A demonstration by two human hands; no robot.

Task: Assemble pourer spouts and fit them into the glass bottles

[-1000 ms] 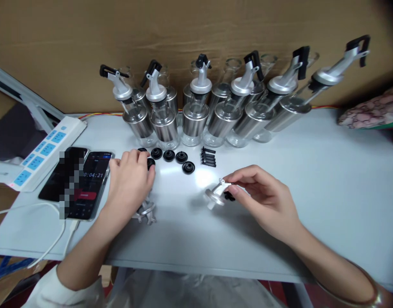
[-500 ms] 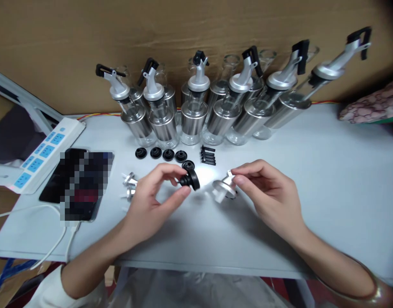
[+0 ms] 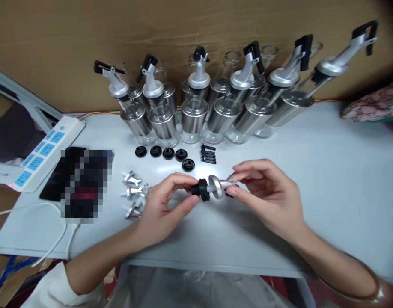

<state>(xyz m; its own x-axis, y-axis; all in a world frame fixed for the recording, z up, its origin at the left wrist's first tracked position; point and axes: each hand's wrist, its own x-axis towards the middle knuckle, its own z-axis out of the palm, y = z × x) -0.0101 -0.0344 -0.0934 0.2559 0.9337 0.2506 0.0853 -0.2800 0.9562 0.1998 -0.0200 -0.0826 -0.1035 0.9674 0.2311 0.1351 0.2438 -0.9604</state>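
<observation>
My left hand pinches a black rubber stopper between thumb and fingers, just above the white table. My right hand grips a silver pourer spout by its nozzle end. The stopper sits against the spout's stem, the two parts touching at the table's middle. Several loose black stoppers lie in a row behind my hands, beside a small stack of black pins. Three silver spouts lie to the left of my left hand.
A row of steel-and-glass oil bottles with pourers stands at the back against brown cardboard. Two phones and a white power strip lie at the left. A patterned cloth rests at the far right.
My left hand picked a black stopper from the row, carried it right and brought it onto the spout stem. My right hand lifted the spout to meet it.
</observation>
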